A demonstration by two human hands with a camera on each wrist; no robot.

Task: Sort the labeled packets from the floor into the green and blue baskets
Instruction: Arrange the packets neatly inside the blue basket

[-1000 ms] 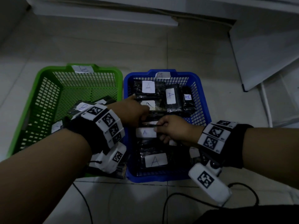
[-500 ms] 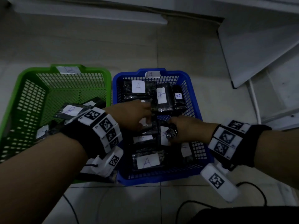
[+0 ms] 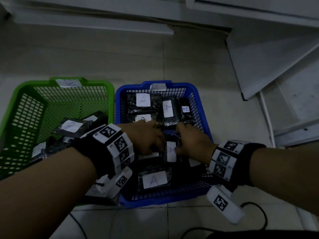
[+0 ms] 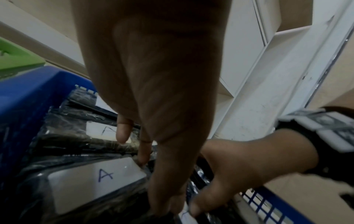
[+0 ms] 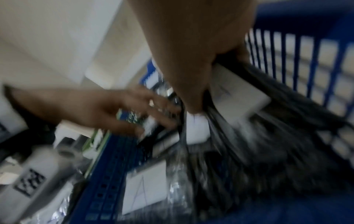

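The blue basket [image 3: 181, 84], tagged A, holds several black packets with white A labels [image 3: 154, 180]. Beside it on the left, the green basket [image 3: 96, 82], tagged B, holds B-labelled packets [image 3: 71, 126]. Both hands are low in the middle of the blue basket. My right hand [image 3: 181, 145] grips an A packet [image 3: 171, 152] that stands lengthwise between the hands; in the blurred right wrist view this packet [image 5: 197, 130] hangs from its fingers. My left hand [image 3: 155, 145] has straight fingers [image 4: 143, 151] touching the packets beside it.
White panels [image 3: 276, 57] lean at the right of the blue basket, and a long white ledge [image 3: 86, 23] runs along the back. A black cable [image 3: 255, 209] loops over the tiled floor near my right wrist. Bare tiles lie beyond both baskets.
The A packet in my right hand has turned from lying crosswise to lengthwise. Both hands have shifted slightly farther into the blue basket and closer together.
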